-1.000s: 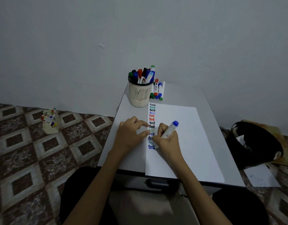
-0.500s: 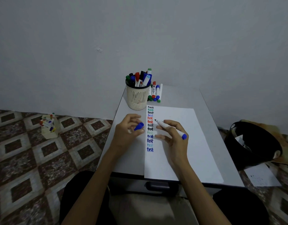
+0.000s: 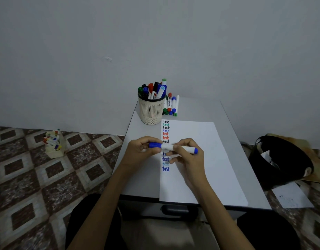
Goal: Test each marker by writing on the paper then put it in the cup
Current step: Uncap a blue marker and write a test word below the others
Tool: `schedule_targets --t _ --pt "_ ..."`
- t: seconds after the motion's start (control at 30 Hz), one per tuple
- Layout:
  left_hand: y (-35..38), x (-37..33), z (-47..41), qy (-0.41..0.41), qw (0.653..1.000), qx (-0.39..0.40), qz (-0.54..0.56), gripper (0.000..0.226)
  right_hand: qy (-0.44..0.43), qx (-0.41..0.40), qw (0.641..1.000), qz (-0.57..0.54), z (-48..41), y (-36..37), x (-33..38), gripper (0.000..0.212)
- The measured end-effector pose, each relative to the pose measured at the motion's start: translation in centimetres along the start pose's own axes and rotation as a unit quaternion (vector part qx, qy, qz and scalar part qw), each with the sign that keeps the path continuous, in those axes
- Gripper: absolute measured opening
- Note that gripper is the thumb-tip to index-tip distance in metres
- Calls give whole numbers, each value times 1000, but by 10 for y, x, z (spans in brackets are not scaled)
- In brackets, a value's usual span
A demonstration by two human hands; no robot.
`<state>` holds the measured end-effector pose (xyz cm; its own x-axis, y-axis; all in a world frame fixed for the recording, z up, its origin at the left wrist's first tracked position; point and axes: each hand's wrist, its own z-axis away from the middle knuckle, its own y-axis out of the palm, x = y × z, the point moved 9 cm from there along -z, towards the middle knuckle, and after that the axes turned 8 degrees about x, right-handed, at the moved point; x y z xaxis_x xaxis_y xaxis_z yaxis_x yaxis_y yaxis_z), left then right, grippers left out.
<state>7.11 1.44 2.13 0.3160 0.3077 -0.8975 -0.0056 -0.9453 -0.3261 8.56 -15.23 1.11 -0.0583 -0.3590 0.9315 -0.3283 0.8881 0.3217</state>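
Sideways, blue marker (image 3: 187,149), cap (image 3: 154,145) pointing left

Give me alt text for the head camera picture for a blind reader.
A left hand and right hand hold a blue marker level above a paper with a column of the word test in several colours. Behind stands a cup full of markers, loose markers beside it.
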Motion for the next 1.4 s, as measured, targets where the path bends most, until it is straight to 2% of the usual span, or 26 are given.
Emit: schedule_targets --t 0.17,0.37,0.63,0.73,0.83,0.9,1.0,1.07,1.1,1.17,1.23,1.27,1.33,1.4 --pt "-6 2 5 -21 994 -29 99 20 17 -27 999 -3 0 -6 0 15" --pt "-8 1 6 -9 996 -38 76 19 -4 -44 997 58 1 -10 -1 15" --pt "-7 -2 5 11 999 -31 39 19 -13 -34 997 70 -1 -8 -1 15" --pt "-8 -1 4 0 997 -41 60 21 -41 -43 990 128 -1 -6 2 17" --pt "-13 2 5 -12 994 -71 87 23 -77 -43 968 236 1 3 3 18" --pt "-14 4 5 -17 992 -77 95 25 -123 -36 929 346 3 11 9 24" --pt "-17 7 6 -26 989 -91 109 25 -225 -32 803 551 4 29 29 31" --pt "-17 7 7 -27 989 -96 108 26 -265 -18 725 635 0 40 36 29" --pt "-16 6 7 -24 990 -96 102 27 -279 -1 696 661 -2 46 36 26" --pt "-16 7 6 -25 990 -103 90 29 -289 57 668 683 -9 59 33 21" --pt "-18 12 6 -37 987 -121 100 32 -282 102 669 680 -18 67 36 18" --pt "-18 15 6 -44 985 -126 110 33 -276 102 682 669 -24 68 43 18" --pt "-15 20 4 -54 987 -119 90 32 -248 59 746 615 -45 61 68 22" --pt "-8 22 1 -55 994 -92 -7 31 -236 4 811 535 -66 54 98 36"
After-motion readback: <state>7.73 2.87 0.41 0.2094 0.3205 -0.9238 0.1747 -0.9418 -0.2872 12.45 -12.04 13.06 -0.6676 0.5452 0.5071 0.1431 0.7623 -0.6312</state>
